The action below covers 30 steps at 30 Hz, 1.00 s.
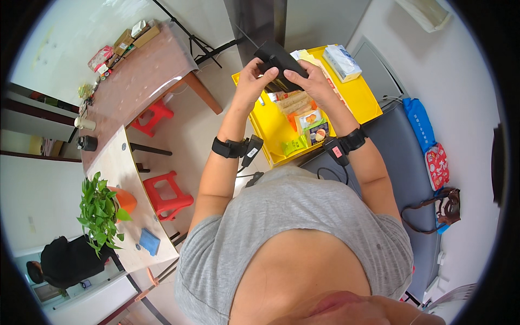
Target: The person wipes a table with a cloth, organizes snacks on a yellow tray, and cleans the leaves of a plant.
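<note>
Both hands hold a black case-like object [284, 61] above the far part of a yellow tray table [365, 101]. Its exact kind cannot be told. My left hand [256, 79] grips the left side, thumb on the near face. On the right side, my right hand [313, 81] does the same, its thumb close to the left one. Below the hands, the tray holds beige stick snacks [295, 102] in clear wrapping, a white snack packet [308, 119], a dark packet [317, 133] and a green packet [294, 145]. Each wrist wears a black strap with a small device.
A tissue pack [343, 63] sits at the tray's far right corner. To the right is a grey padded bench [373, 150] with bags along the wall. Red stools [168, 195] stand by a long table [158, 61] on the left. A person [73, 260] in black is at lower left.
</note>
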Each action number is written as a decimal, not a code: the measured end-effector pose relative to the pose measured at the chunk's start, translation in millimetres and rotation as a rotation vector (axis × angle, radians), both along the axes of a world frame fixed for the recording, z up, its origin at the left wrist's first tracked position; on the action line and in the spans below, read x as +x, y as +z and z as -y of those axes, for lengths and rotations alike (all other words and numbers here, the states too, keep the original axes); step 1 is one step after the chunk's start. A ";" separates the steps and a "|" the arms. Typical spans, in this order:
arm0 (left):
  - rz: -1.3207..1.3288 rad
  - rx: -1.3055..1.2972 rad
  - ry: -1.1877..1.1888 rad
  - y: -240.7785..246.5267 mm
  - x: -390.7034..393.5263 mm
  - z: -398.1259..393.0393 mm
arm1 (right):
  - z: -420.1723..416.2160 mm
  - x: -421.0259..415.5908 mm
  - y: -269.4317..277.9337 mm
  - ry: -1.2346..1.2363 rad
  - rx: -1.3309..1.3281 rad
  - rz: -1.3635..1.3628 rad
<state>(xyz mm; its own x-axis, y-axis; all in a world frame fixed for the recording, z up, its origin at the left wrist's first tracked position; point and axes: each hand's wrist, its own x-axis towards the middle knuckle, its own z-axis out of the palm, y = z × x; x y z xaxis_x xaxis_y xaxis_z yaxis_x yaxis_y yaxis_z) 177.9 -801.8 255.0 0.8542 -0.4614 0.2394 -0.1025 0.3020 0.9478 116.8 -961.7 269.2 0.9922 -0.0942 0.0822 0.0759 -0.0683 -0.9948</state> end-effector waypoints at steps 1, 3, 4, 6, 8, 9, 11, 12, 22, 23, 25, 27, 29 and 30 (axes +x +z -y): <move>-0.028 0.004 0.012 -1.4 1.4 -0.7 | -0.1 -0.3 0.9 -0.015 -0.023 0.009; -0.085 0.012 0.037 -1.9 2.9 -1.3 | 0.3 -0.8 3.6 -0.045 -0.070 0.026; -0.074 -0.005 0.042 -0.9 1.9 -1.1 | 1.0 -0.7 3.1 -0.043 -0.056 0.029; -0.053 -0.038 0.051 2.4 -2.4 -1.1 | 2.5 -0.2 0.5 -0.038 -0.028 0.034; -0.027 -0.065 0.042 2.9 -4.3 -1.2 | 3.3 0.9 -3.2 -0.038 0.102 -0.022; -0.013 -0.079 0.040 3.1 -4.7 -1.6 | 2.9 1.5 -3.8 -0.036 0.167 -0.050; -0.022 -0.081 0.053 -1.6 -3.0 -1.6 | -2.1 0.9 -2.7 -0.066 0.256 -0.080; -0.026 -0.081 0.060 -4.4 -1.8 -1.7 | -5.2 0.5 -1.9 -0.081 0.300 -0.095; -0.004 -0.160 0.065 -2.2 -2.3 -1.3 | -9.1 -3.6 2.8 0.263 0.725 -0.328; -0.026 -0.148 0.059 -1.8 -1.8 -2.1 | -9.3 -5.2 4.6 0.307 0.757 -0.350; -0.040 -0.177 0.042 -5.5 -0.3 -3.1 | -10.1 -7.0 2.6 0.383 0.815 -0.399; -0.026 -0.261 0.010 -9.7 2.8 -0.1 | -8.3 -6.4 -2.4 0.437 0.868 -0.446; -0.053 -0.309 -0.096 -7.2 2.7 -1.5 | -7.4 -7.6 -3.8 0.573 0.958 -0.479; -0.076 -0.335 -0.152 1.9 -3.1 -3.3 | -6.9 -8.4 -4.6 0.638 1.004 -0.492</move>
